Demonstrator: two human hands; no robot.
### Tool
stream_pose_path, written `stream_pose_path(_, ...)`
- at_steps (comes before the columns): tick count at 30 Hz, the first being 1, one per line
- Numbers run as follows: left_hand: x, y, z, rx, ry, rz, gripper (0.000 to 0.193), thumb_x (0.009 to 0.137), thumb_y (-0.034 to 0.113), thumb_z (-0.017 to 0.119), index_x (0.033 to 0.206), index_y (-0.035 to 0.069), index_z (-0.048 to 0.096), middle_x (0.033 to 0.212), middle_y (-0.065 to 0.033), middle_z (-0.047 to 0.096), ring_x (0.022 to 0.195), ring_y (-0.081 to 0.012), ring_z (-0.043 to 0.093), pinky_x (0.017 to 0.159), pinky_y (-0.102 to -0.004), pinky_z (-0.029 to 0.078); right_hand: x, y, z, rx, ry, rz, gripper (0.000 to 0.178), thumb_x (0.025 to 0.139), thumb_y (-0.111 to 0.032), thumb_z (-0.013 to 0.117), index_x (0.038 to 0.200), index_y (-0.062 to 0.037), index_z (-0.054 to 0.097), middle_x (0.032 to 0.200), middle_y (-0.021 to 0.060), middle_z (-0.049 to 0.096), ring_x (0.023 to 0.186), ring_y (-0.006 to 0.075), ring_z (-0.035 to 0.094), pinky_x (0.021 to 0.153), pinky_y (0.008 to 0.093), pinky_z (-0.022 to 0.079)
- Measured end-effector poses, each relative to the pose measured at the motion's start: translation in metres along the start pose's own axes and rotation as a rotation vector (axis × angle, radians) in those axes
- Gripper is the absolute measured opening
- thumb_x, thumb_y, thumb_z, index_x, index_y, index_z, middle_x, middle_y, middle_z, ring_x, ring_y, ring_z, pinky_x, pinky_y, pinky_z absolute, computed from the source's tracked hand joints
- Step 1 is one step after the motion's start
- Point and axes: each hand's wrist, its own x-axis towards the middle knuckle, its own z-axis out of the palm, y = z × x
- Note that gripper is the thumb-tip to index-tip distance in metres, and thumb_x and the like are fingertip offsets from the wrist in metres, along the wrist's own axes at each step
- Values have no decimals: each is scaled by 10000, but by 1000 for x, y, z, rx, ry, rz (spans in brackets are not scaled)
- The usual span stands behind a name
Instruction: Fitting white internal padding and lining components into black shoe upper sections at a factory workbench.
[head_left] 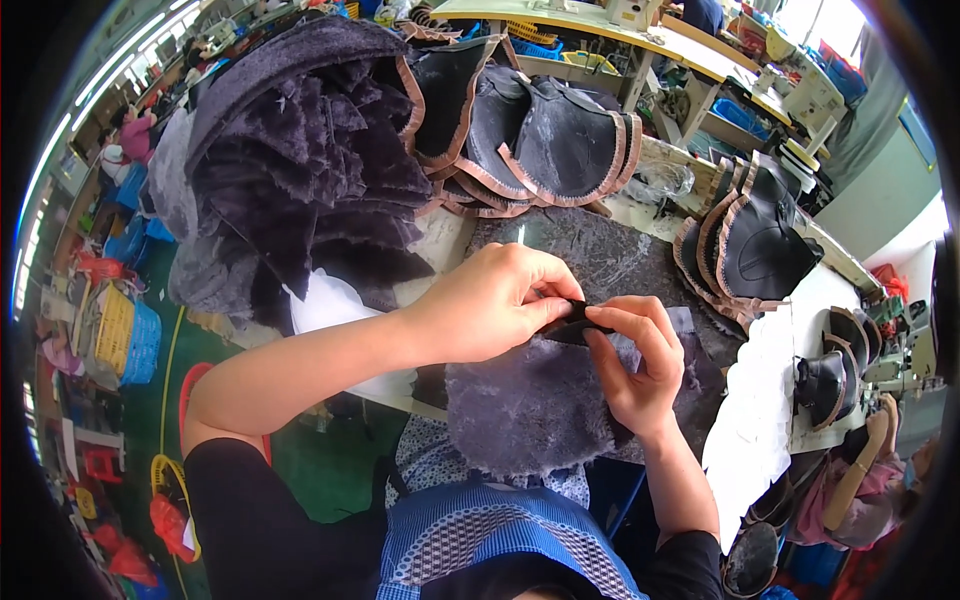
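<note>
Between my two hands, a dark edge of a grey fleecy piece (530,405) is pinched over the front of the work table. My left hand (510,300) is closed on that edge, thumb against curled fingers. Close beside it, my right hand (637,360) pinches the same edge between thumb and fingertips. The fleece hangs down toward my blue apron (490,540). Under and behind my hands lies a dark grey mottled sheet (600,250). My fingers hide the exact bit being held.
A tall heap of dark fleece pieces (310,170) stands at the left. Black shoe uppers with tan edging (570,140) are stacked behind, more uppers (760,240) at the right. White scalloped material (752,400) lies at right. Another person (860,480) works at far right.
</note>
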Motion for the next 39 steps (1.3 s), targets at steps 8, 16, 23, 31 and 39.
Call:
stream_pose_path(8, -3, -6, 2, -89, 85, -12, 185, 937, 88, 683, 1055, -49, 726, 895, -172, 762, 808, -198, 738, 755, -333, 567, 0, -2, 5, -29, -19, 105, 304, 785, 111, 741, 1061, -18, 733, 1034, 132, 661, 918, 250, 673, 814, 322, 540)
stream_pose_path(16, -5, -1, 1, -44, 98, 38, 179, 929, 80, 679, 1047, -44, 732, 911, -166, 764, 858, -200, 748, 789, -322, 576, -2, -1, 7, 24, -71, 150, 270, 753, 87, 755, 997, -28, 746, 1023, 103, 642, 913, 241, 633, 810, 339, 514)
stream_pose_path(23, -3, 8, -8, -106, -16, -86, 196, 959, 105, 724, 1087, -42, 711, 993, -91, 753, 900, -113, 715, 830, -262, 577, 6, -1, 5, -90, -109, -14, 323, 715, 98, 740, 1007, -40, 751, 995, 102, 665, 882, 264, 636, 764, 345, 527)
stream_pose_path(31, 1, -9, -10, -214, -60, 16, 180, 972, 57, 696, 1113, -54, 693, 967, -74, 746, 847, -113, 718, 767, -248, 581, -1, 3, 2, 18, -99, 106, 299, 748, 90, 746, 1017, -39, 751, 1046, 139, 697, 915, 272, 708, 791, 342, 567)
stream_pose_path(39, 1, -1, -5, 77, -50, 24, 162, 961, 30, 683, 1107, -37, 701, 913, -77, 747, 787, -101, 701, 715, -257, 573, -11, 10, 13, 308, 34, 265, 277, 829, 58, 784, 1067, -5, 656, 1037, 96, 687, 932, 184, 680, 839, 282, 531)
